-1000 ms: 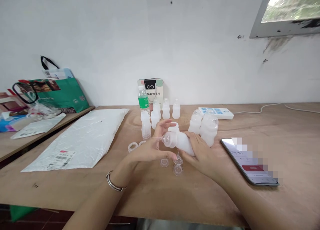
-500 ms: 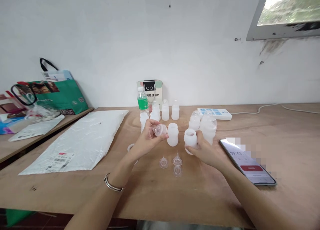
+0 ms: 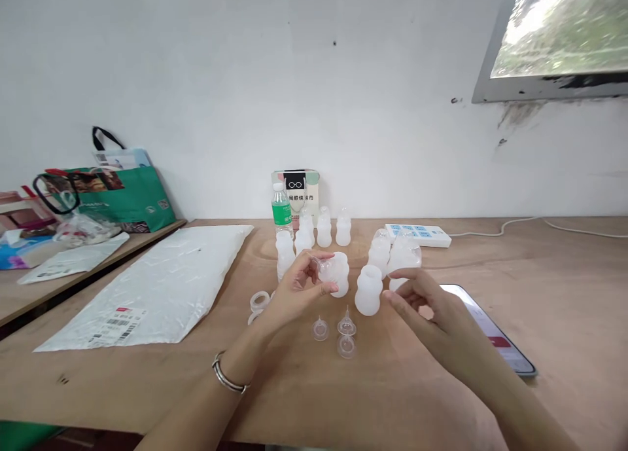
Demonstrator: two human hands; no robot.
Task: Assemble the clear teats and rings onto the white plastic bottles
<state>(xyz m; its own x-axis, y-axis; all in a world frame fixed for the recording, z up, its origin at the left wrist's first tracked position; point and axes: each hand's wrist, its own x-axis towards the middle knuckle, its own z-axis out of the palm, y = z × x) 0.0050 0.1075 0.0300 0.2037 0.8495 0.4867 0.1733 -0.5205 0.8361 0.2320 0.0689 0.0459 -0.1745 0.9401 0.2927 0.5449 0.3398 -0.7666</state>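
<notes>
My left hand (image 3: 294, 287) pinches a small clear bottle cap with nipple (image 3: 324, 268), held just in front of an open white bottle body (image 3: 340, 273). My right hand (image 3: 432, 313) hovers with fingers loosely apart and holds nothing, just right of a second open white bottle body (image 3: 368, 290) that stands on the wooden table (image 3: 147, 366). Three loose clear nipples (image 3: 338, 330) lie on the table below my hands. White rings (image 3: 260, 302) lie beside my left wrist, which wears a metal bangle.
Several assembled white bottles (image 3: 324, 228) stand behind, with a green-labelled water bottle (image 3: 281, 210) and a small carton (image 3: 296, 188). A phone (image 3: 495, 336) lies at right, a power strip (image 3: 417, 234) behind it. A white plastic mailer (image 3: 157, 281) and green bag (image 3: 118, 189) sit left.
My right hand has set its bottle body down upright and let go. My left hand kept the cap and moved it slightly right, toward the other bottle body. The view tilted up a little.
</notes>
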